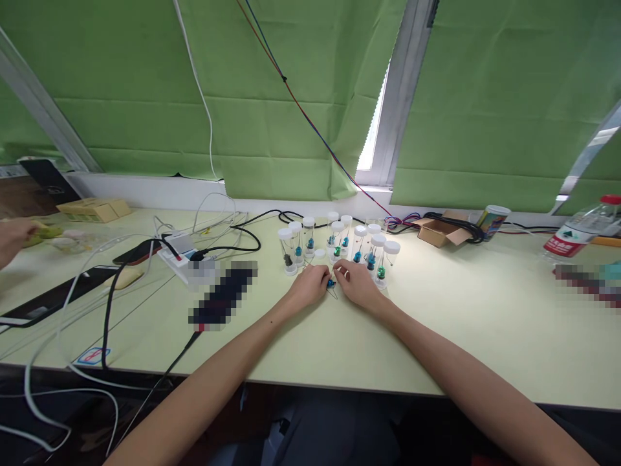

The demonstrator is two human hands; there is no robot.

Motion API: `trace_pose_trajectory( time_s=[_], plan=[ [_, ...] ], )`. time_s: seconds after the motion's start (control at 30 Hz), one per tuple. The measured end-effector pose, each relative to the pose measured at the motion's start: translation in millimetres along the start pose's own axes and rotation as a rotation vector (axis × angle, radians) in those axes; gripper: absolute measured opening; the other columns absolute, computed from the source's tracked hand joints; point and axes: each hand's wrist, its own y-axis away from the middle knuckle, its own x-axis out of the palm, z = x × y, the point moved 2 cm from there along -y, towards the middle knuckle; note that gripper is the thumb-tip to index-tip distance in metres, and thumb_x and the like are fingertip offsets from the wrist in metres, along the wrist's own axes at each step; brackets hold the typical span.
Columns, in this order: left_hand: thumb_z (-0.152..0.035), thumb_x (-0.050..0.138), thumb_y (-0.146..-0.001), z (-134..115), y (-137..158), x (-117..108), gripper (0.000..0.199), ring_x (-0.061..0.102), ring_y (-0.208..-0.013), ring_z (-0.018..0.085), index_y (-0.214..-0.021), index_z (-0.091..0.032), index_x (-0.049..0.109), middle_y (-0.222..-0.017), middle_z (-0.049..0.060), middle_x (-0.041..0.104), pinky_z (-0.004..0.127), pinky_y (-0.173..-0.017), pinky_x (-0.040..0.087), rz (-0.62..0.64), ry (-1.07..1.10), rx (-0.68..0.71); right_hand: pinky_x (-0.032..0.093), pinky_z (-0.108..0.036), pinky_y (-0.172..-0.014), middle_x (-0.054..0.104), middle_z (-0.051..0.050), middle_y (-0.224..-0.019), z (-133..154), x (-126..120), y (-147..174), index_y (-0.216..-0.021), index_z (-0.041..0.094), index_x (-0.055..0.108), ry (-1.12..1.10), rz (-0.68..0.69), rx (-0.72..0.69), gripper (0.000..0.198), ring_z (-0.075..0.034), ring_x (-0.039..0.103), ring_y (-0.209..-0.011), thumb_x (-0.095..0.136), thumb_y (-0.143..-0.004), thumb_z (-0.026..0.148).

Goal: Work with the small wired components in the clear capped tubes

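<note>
My left hand (310, 286) rests low over the table with its fingertips pinched at a small blue piece (330, 283). A thin dark wire trails from that piece onto the tabletop. Close by on the other side, my right hand (358, 283) has its thumb and fingers drawn together; anything between them is too small to make out. Just beyond both hands stand several clear tubes with white caps (308, 238), holding small blue, green or dark pieces with wires. A low white cap (319, 254) sits among the tubes.
A power strip (177, 259) with tangled cables and a blurred dark device (224, 294) lie left. An open cardboard box (439, 230), a can (493, 221) and a water bottle (579, 233) are at right. Another person's hand (14, 239) shows at far left.
</note>
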Motion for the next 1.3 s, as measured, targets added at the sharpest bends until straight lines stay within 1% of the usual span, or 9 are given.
trace_pose_trajectory(
  time_s=[0.17,0.33,0.53,0.7,0.77,0.83,0.93,1.1,1.3],
  plan=[
    [-0.021,0.044,-0.089,-3,-1,-3,0.024,0.048,-0.059,0.017,-0.069,-0.018,0.059,-0.065,0.005,0.061,0.030,-0.058,0.030,-0.060,0.060,0.026,0.042,-0.026,-0.066,0.068,-0.001,-0.075,3,-3,1,-0.090,0.019,0.065,-0.084,-0.045,-0.006,0.025,-0.014,0.056,-0.061,0.046,-0.098,0.034],
    [-0.023,0.045,-0.086,-5,-5,-10,0.023,0.044,-0.056,0.014,-0.067,-0.017,0.058,-0.059,0.001,0.056,0.028,-0.056,0.030,-0.157,0.255,-0.035,0.043,-0.026,-0.065,0.067,-0.001,-0.079,8,-4,3,-0.103,0.020,0.063,-0.148,-0.024,-0.012,0.027,-0.013,0.057,-0.059,0.048,-0.097,0.042],
    [-0.034,0.052,-0.085,-5,-8,-10,0.023,0.042,-0.047,0.010,-0.070,-0.017,0.059,-0.053,-0.002,0.053,0.026,-0.050,0.032,-0.085,0.619,-0.111,0.044,-0.026,-0.068,0.068,-0.003,-0.086,8,-4,3,-0.102,0.019,0.063,-0.137,-0.065,-0.087,0.024,-0.013,0.057,-0.064,0.047,-0.098,0.038],
    [-0.043,0.056,-0.085,-13,-5,-15,0.029,0.048,-0.047,0.010,-0.077,-0.016,0.063,-0.061,0.001,0.059,0.026,-0.050,0.041,-0.038,0.801,-0.078,0.043,-0.026,-0.068,0.068,-0.004,-0.086,5,-5,1,-0.094,0.019,0.062,-0.144,-0.170,-0.121,0.023,-0.014,0.056,-0.066,0.045,-0.099,0.035],
    [-0.041,0.059,-0.084,-17,-4,-18,0.026,0.055,-0.052,0.012,-0.086,-0.016,0.067,-0.068,0.002,0.063,0.028,-0.056,0.048,-0.051,0.802,-0.044,0.043,-0.027,-0.067,0.068,-0.004,-0.084,4,-6,0,-0.094,0.019,0.062,-0.156,-0.220,-0.111,0.024,-0.014,0.056,-0.065,0.046,-0.099,0.036],
    [-0.037,0.061,-0.082,-20,-2,-19,0.026,0.061,-0.061,0.013,-0.097,-0.018,0.068,-0.085,0.005,0.069,0.030,-0.062,0.053,-0.072,0.775,-0.013,0.043,-0.027,-0.066,0.068,-0.004,-0.082,5,-7,-1,-0.093,0.018,0.061,-0.165,-0.262,-0.104,0.024,-0.014,0.056,-0.065,0.047,-0.099,0.036],
    [-0.034,0.063,-0.081,-23,0,-20,0.028,0.066,-0.080,0.016,-0.106,-0.020,0.066,-0.110,0.008,0.068,0.029,-0.066,0.056,-0.134,0.684,0.047,0.044,-0.027,-0.066,0.068,-0.004,-0.081,6,-9,-1,-0.091,0.019,0.062,-0.174,-0.275,-0.100,0.025,-0.015,0.057,-0.065,0.047,-0.099,0.037],
    [-0.032,0.060,-0.085,-23,0,-18,0.024,0.065,-0.076,0.014,-0.105,-0.020,0.063,-0.099,0.006,0.070,0.028,-0.067,0.054,-0.194,0.492,0.125,0.044,-0.027,-0.067,0.068,-0.005,-0.082,6,-8,0,-0.090,0.019,0.063,-0.171,-0.247,-0.107,0.025,-0.015,0.057,-0.067,0.046,-0.098,0.036],
    [-0.029,0.055,-0.090,-17,-4,-23,0.024,0.064,-0.076,0.014,-0.110,-0.020,0.064,-0.105,0.007,0.069,0.027,-0.068,0.053,-0.274,0.403,0.184,0.041,-0.025,-0.063,0.061,-0.001,-0.069,3,-9,-1,-0.088,0.018,0.062,-0.154,-0.293,-0.094,0.027,-0.013,0.051,-0.059,0.045,-0.099,0.036]
  ],
)
